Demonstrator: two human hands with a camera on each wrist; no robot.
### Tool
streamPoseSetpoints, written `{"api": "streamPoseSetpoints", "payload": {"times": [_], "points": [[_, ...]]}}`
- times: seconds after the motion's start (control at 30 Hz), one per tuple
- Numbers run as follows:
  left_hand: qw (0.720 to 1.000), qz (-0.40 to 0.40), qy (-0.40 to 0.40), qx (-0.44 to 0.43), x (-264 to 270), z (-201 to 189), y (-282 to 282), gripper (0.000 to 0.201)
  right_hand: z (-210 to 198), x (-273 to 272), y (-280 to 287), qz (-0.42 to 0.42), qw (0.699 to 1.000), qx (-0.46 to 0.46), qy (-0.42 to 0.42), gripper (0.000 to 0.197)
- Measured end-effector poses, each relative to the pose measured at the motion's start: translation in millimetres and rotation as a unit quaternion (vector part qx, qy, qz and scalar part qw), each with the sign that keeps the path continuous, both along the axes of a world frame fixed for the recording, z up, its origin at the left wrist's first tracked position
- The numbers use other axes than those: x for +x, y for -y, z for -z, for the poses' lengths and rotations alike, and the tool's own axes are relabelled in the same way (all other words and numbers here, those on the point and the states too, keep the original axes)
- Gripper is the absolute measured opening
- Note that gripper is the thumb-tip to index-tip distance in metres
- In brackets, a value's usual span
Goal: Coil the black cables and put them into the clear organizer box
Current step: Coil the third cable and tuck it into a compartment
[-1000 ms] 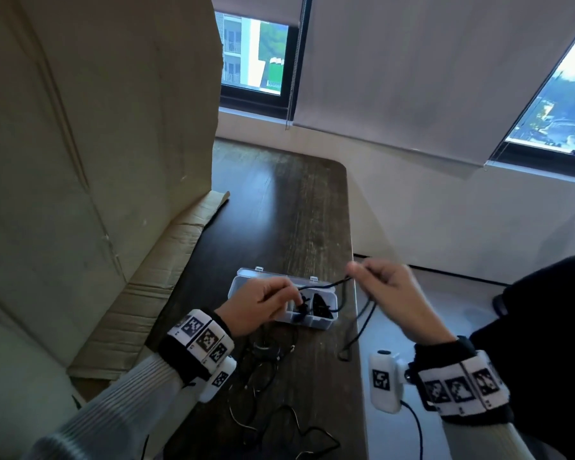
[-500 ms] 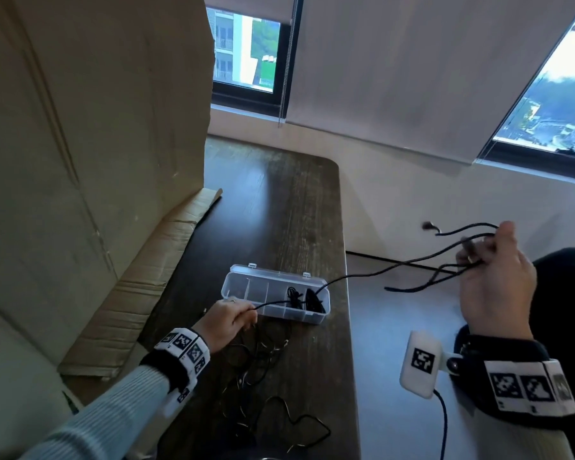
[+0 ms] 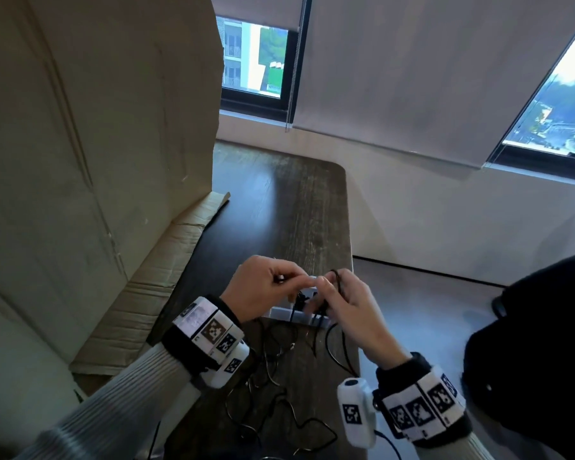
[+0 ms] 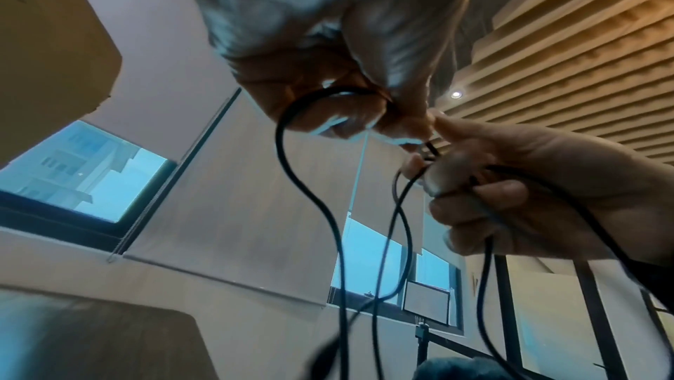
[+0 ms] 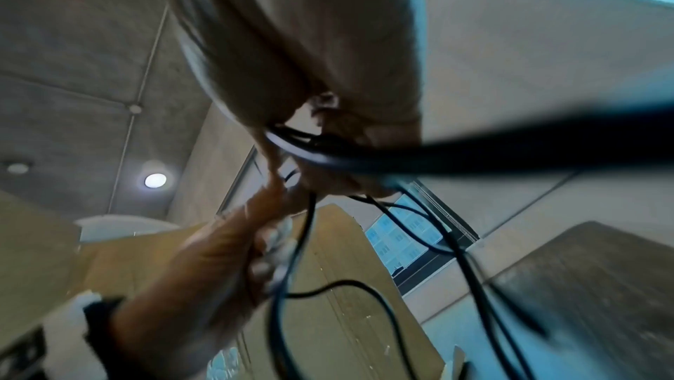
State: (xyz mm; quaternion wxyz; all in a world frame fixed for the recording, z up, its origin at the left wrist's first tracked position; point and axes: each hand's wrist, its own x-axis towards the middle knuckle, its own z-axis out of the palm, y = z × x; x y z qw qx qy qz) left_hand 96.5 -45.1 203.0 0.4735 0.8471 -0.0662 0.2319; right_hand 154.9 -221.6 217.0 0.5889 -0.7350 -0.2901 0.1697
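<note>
Both hands meet just above the clear organizer box (image 3: 281,314), which they mostly hide. My left hand (image 3: 279,282) pinches a thin black cable (image 3: 338,281) between thumb and fingertips; the left wrist view shows the cable (image 4: 280,138) looping down from that pinch. My right hand (image 3: 332,293) grips several loops of the same cable, seen as the right hand (image 4: 510,193) curled round the strands. The right wrist view is blurred, with the cable (image 5: 364,160) running under the right palm toward the left hand (image 5: 226,245). Dark cable pieces lie in the box's right end.
More loose black cables (image 3: 276,363) sprawl on the dark wooden table (image 3: 279,207) between my wrists and the near edge. A tall cardboard sheet (image 3: 97,144) stands along the table's left side. The floor drops off to the right of the table.
My right hand swung back from far out on the right to meet the left hand over the box. The left hand rose from the table to the cable.
</note>
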Motion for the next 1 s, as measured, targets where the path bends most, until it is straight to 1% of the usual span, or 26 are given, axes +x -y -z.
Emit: {"api": "streamPoseSetpoints", "payload": {"times": [0.1, 0.13, 0.17, 0.2, 0.23, 0.27, 0.33, 0.4, 0.43, 0.5, 0.57, 0.6, 0.67, 0.7, 0.77, 0.83, 0.9, 0.93, 1.0], "points": [[0.999, -0.02, -0.007, -0.035, 4, 16, -8, 0.027, -8, 9, 2, 0.02, 0.999, 0.023, 0.032, 0.01], [1.0, -0.012, -0.008, -0.024, 5, 25, -9, 0.028, -13, 11, 3, 0.024, 0.998, 0.043, 0.036, 0.009], [1.0, -0.003, -0.006, 0.007, 5, 34, -8, 0.027, -18, 12, 4, 0.033, 0.996, 0.068, 0.04, 0.009], [0.998, 0.003, -0.007, 0.055, 4, 44, -7, 0.027, -24, 13, 5, 0.052, 0.993, 0.099, 0.047, 0.011], [0.995, 0.006, -0.016, 0.102, 3, 54, -7, 0.03, -32, 13, 8, 0.072, 0.987, 0.136, 0.054, 0.012], [0.992, 0.007, -0.038, 0.122, 3, 65, -8, 0.036, -39, 14, 11, 0.091, 0.978, 0.18, 0.058, 0.012], [0.991, 0.018, -0.089, 0.097, 1, 87, -13, 0.042, -55, 17, 19, 0.115, 0.954, 0.27, 0.064, 0.012], [0.99, 0.016, -0.114, 0.084, -1, 107, -20, 0.036, -66, 23, 29, 0.133, 0.934, 0.32, 0.087, 0.016], [0.989, 0.009, -0.123, 0.087, -2, 115, -24, 0.033, -69, 27, 33, 0.143, 0.927, 0.331, 0.099, 0.016], [0.987, -0.013, -0.128, 0.1, -4, 126, -31, 0.034, -73, 32, 42, 0.162, 0.916, 0.349, 0.116, 0.018], [0.981, -0.037, -0.149, 0.117, -8, 137, -39, 0.034, -78, 37, 52, 0.181, 0.907, 0.363, 0.116, 0.021], [0.979, -0.046, -0.168, 0.11, -10, 141, -43, 0.033, -79, 39, 57, 0.185, 0.905, 0.367, 0.11, 0.022], [0.978, -0.056, -0.183, 0.084, -14, 144, -46, 0.03, -80, 45, 65, 0.175, 0.914, 0.354, 0.089, 0.02], [0.979, -0.064, -0.182, 0.071, -15, 141, -47, 0.03, -77, 48, 67, 0.162, 0.926, 0.332, 0.072, 0.018], [0.98, -0.089, -0.169, 0.057, -14, 128, -49, 0.032, -64, 52, 66, 0.135, 0.959, 0.246, 0.032, 0.02], [0.981, -0.132, -0.133, 0.053, -10, 110, -54, 0.034, -41, 53, 61, 0.115, 0.985, 0.125, 0.001, 0.02], [0.979, -0.171, -0.1, 0.042, -7, 91, -58, 0.037, -12, 51, 55, 0.088, 0.995, 0.021, -0.034, 0.021], [0.98, -0.176, -0.091, 0.024, -6, 81, -59, 0.037, 2, 49, 51, 0.07, 0.996, -0.011, -0.059, 0.021], [0.984, -0.161, -0.079, -0.017, -6, 62, -60, 0.034, 28, 42, 44, 0.032, 0.992, -0.062, -0.109, 0.022]]}}
